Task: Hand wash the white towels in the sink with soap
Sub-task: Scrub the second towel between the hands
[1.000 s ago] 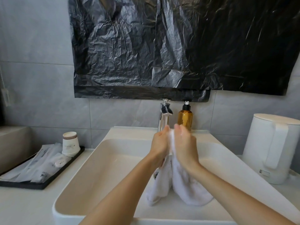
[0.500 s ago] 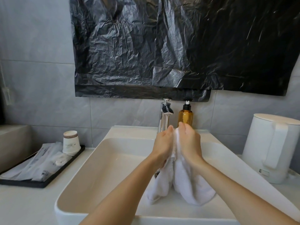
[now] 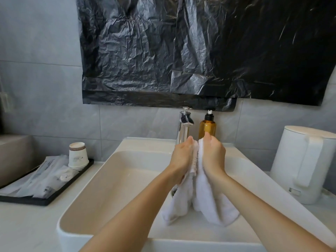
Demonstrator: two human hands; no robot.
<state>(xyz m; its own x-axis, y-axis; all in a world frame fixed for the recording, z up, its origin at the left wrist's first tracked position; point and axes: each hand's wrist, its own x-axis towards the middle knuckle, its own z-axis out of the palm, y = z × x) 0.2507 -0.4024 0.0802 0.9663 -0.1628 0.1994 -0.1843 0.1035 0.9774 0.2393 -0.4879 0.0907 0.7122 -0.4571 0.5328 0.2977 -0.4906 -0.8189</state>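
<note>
Both hands are together over the sink [image 3: 112, 179]: the left hand [image 3: 182, 158] and the right hand [image 3: 212, 155] each grip a bunch of the white towel [image 3: 203, 197] and press the bunches against each other. The towel's lower ends hang below the wrists and rest on the basin floor.

The cup [image 3: 78, 155] far left of the hands bears a small mark, too small to read; the packets [image 3: 45, 179] beside it on the black tray [image 3: 45, 201] also carry print that cannot be read.

Just beyond the fingertips stand the tap [image 3: 184, 128] and an amber pump bottle [image 3: 207, 127]. A white kettle [image 3: 305, 164] stands well right of the right hand, past the sink rim. A black plastic sheet [image 3: 181, 51] hangs on the wall above. The basin lies open left of the left hand.
</note>
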